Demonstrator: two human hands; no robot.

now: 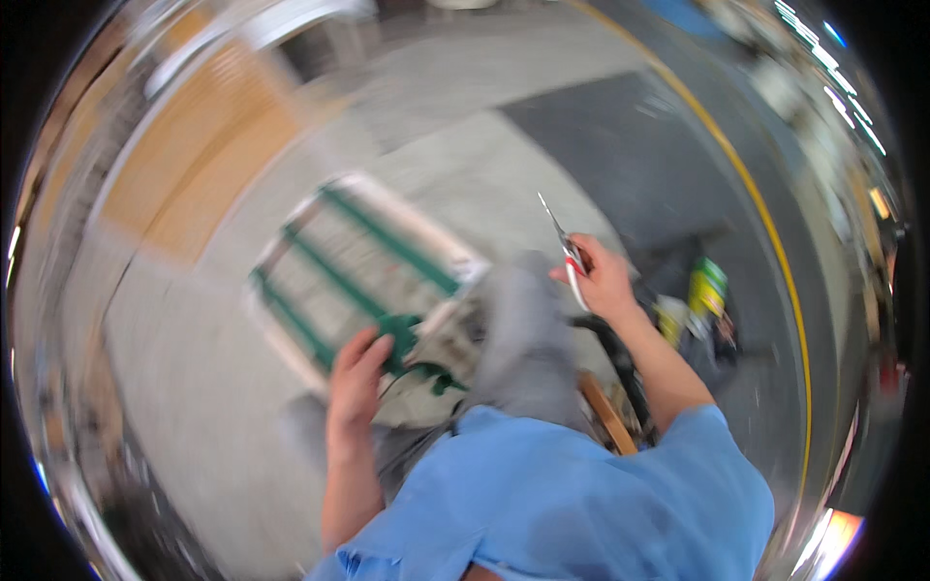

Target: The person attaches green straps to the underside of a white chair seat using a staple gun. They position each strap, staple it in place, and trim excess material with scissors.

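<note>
My right hand (603,278) is closed round scissors (573,259) with red and white handles, held up in front of me, the slim blades pointing away. On the left, my left hand (358,373) pinches a bunch of dark green webbing (395,339) between thumb and fingers. A loose green end (438,378) trails from it toward my lap. Just beyond that hand lies a pale rectangular frame (426,225), with several green straps (334,274) running across its opening. Motion blurs the frame and straps. The scissors are apart from the webbing.
At far left stands a large tan panel (208,145). A wooden bar (607,414) is beside my right leg. Yellow-green containers (707,286) and dark items are on the right. A curved yellow line (741,165) marks the floor beyond a dark mat (620,145).
</note>
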